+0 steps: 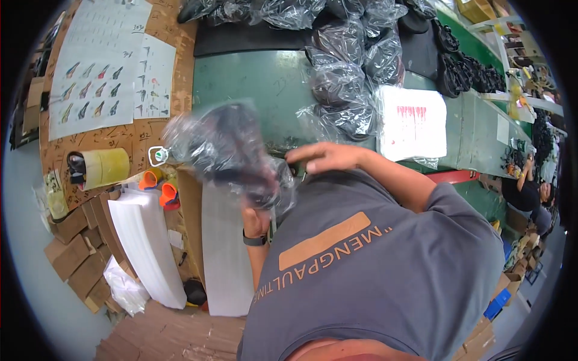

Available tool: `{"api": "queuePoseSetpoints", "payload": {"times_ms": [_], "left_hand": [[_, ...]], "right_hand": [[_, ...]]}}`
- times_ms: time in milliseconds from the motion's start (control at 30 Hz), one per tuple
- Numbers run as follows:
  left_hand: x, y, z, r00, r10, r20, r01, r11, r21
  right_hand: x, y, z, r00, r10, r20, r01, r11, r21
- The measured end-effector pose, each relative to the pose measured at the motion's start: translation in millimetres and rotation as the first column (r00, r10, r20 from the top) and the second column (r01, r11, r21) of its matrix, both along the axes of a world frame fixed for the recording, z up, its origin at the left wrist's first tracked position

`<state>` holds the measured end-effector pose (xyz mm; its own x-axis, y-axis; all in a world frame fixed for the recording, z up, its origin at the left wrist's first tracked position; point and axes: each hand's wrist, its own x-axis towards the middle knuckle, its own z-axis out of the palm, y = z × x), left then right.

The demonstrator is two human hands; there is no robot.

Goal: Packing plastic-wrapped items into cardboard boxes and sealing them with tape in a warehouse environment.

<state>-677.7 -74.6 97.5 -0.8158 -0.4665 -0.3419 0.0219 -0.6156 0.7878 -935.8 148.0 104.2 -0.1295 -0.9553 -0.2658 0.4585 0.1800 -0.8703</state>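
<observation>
My left hand, with a dark watch on its wrist, grips the lower end of a clear plastic bag that holds a dark shoe. The bag is motion-blurred and raised over the edge of the green table. My right hand lies with curled fingers at the bag's right edge, over the table's near edge. A small dark thing sits under its thumb, too unclear to name. My grey shirt hides the area below both hands.
Several bagged dark shoes are piled across the table's back and middle. A stack of white sheets lies to the right. To the left are a cardboard board with shoe charts, a tape roll, orange cones and white foam stacks. Another person sits at far right.
</observation>
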Motion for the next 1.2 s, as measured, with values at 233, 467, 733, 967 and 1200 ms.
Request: {"api": "queuePoseSetpoints", "payload": {"times_ms": [233, 467, 733, 967, 1200], "left_hand": [[-17.9, 36.2, 42.1, 0.946, 0.307, -0.105, -0.275, 0.930, 0.245], [74.3, 70.8, 81.2, 0.703, 0.697, -0.141, -0.706, 0.661, -0.254], [198.7, 71.7, 54.3, 0.243, 0.954, 0.174, -0.848, 0.296, -0.440], [331.2, 24.2, 47.5, 0.135, 0.865, 0.484, -0.499, 0.481, -0.721], [508.2, -39.5, -49.3, 0.422, 0.769, 0.481, -0.081, 0.560, -0.824]], "right_hand": [[-73.1, 45.8, -203.3, -0.023, 0.558, -0.830, 0.371, 0.775, 0.511], [-41.4, 24.6, -229.3, -0.153, 0.503, -0.851, 0.538, 0.765, 0.355], [-25.2, 24.5, -219.6, -0.162, 0.589, -0.792, 0.545, 0.722, 0.426], [41.2, -32.7, -200.3, -0.646, 0.353, -0.677, 0.291, 0.933, 0.209], [-8.7, -89.8, -159.5, -0.109, 0.745, -0.659, 0.429, 0.633, 0.645]]}}
